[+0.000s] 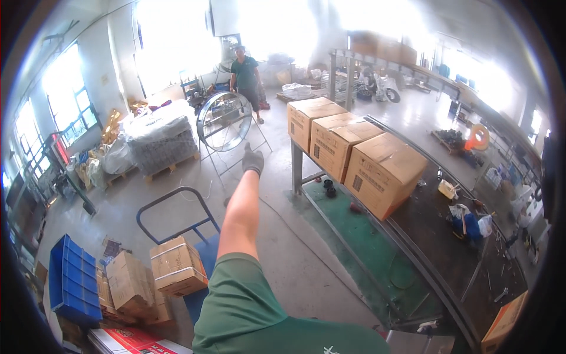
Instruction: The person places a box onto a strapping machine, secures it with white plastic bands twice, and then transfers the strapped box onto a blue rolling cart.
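My left arm, in a green short sleeve, reaches forward across the middle of the picture. My left hand (253, 161) wears a grey glove and is raised in the air, with at least one finger stretched out. Nothing shows in it. Behind it in the picture stands a large round metal frame (224, 122) on thin legs, apart from the hand. To the right, three closed cardboard boxes (382, 174) sit in a row on a workbench. My right hand is not in view.
A person (245, 76) in a green shirt stands behind the round frame. Below my arm is a blue hand truck (178, 190) with a strapped carton (177, 266) beside a blue plastic bin (74, 280). A wrapped pallet stack (160, 138) stands left; a cable (306, 245) crosses the floor.
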Demonstrator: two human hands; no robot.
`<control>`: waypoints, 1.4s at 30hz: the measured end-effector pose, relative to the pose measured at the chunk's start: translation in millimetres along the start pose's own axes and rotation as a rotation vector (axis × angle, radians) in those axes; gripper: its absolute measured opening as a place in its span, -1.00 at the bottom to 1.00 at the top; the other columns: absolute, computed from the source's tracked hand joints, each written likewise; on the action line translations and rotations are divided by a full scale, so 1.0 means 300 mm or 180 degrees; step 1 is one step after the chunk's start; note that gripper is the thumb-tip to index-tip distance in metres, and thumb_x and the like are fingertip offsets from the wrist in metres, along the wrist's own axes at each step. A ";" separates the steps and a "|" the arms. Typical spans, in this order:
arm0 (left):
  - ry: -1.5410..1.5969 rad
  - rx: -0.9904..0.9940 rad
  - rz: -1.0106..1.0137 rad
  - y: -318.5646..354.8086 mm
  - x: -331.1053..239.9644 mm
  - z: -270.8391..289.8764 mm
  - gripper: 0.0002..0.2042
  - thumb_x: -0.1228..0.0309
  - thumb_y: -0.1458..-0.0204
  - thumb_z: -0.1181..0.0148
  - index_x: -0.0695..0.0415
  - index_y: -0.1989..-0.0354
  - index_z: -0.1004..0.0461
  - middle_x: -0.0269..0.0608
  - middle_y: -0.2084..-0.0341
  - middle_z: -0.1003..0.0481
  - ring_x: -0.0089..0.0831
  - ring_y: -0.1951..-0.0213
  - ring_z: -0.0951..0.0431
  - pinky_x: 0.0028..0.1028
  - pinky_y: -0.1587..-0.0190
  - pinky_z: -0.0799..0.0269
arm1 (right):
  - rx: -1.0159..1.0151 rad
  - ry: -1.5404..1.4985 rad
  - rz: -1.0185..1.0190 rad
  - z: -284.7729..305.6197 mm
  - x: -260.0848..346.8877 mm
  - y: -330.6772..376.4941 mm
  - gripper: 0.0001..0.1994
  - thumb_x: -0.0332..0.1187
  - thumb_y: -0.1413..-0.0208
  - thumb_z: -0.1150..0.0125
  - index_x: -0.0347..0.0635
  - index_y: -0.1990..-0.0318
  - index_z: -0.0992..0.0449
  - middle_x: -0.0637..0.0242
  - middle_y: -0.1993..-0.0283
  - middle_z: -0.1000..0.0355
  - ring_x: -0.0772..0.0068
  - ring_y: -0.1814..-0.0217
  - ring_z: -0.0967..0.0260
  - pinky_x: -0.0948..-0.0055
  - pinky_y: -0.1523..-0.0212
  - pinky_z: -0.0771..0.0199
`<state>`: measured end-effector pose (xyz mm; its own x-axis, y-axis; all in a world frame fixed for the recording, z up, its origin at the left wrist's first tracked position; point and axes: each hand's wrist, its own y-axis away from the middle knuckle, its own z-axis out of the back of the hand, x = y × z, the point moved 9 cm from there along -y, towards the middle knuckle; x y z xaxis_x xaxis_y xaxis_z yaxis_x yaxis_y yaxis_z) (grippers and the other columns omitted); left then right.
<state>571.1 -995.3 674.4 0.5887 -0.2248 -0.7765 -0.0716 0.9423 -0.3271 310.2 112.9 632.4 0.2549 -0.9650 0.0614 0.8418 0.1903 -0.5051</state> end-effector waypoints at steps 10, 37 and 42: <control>0.0284 -0.0521 -0.0040 -0.403 -0.005 0.139 -0.32 0.24 -0.06 -0.08 0.08 -0.39 -0.07 0.30 0.11 -0.52 0.12 0.01 -0.53 -0.13 -0.04 -0.40 | 0.0414 -0.0623 0.0921 -0.353 0.650 -0.414 -0.67 -0.14 -0.18 -0.14 -0.26 0.14 -0.55 0.02 0.21 -0.54 0.03 0.23 -0.48 0.18 0.20 -0.49; -0.1945 0.4406 0.0470 1.312 1.472 -0.643 -0.49 0.03 -0.09 0.00 0.08 -0.11 -0.49 0.06 -0.06 -0.49 -0.02 -0.11 -0.47 -0.23 -0.15 -0.36 | 0.2367 -0.1149 0.1008 -1.637 1.341 -0.533 -0.68 -0.29 -0.16 -0.11 -0.29 0.00 -0.50 0.05 0.08 -0.52 0.15 0.05 -0.49 0.24 0.00 -0.48; -0.1078 0.3209 0.1405 0.732 1.080 -0.703 -0.50 0.14 -0.10 -0.12 0.18 -0.15 -0.43 0.10 0.00 -0.53 -0.12 -0.08 -0.51 -0.32 -0.15 -0.38 | 0.2524 -0.1289 0.1440 -2.016 1.387 -0.401 -0.67 -0.32 -0.16 -0.10 -0.30 -0.03 -0.49 0.05 0.06 -0.52 0.17 0.02 -0.49 0.25 -0.04 -0.48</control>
<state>576.3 -913.6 237.5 0.8696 0.1086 -0.4817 0.2611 0.7268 0.6352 27.1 -420.8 198.0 0.6488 -0.6657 0.3687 0.6619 0.7327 0.1583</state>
